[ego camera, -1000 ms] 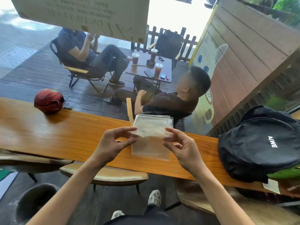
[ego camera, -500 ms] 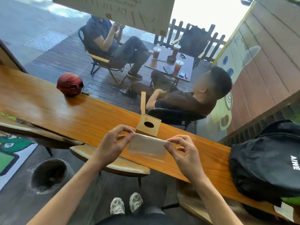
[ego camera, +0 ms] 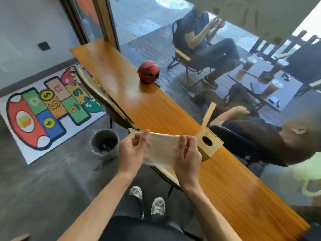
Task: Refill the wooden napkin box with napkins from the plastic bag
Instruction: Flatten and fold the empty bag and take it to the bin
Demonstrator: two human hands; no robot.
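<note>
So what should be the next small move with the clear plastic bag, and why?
Probably drop it in the bin. The clear plastic bag looks flat and empty, stretched between the left hand and right hand, each with a pinching grip on it. The round grey waste bin stands on the floor just to the left, and the square wooden napkin box sits on the long wooden counter.

One plastic bag (ego camera: 160, 150), one napkin box (ego camera: 209, 145), one ball (ego camera: 148, 71), two hands.
</note>
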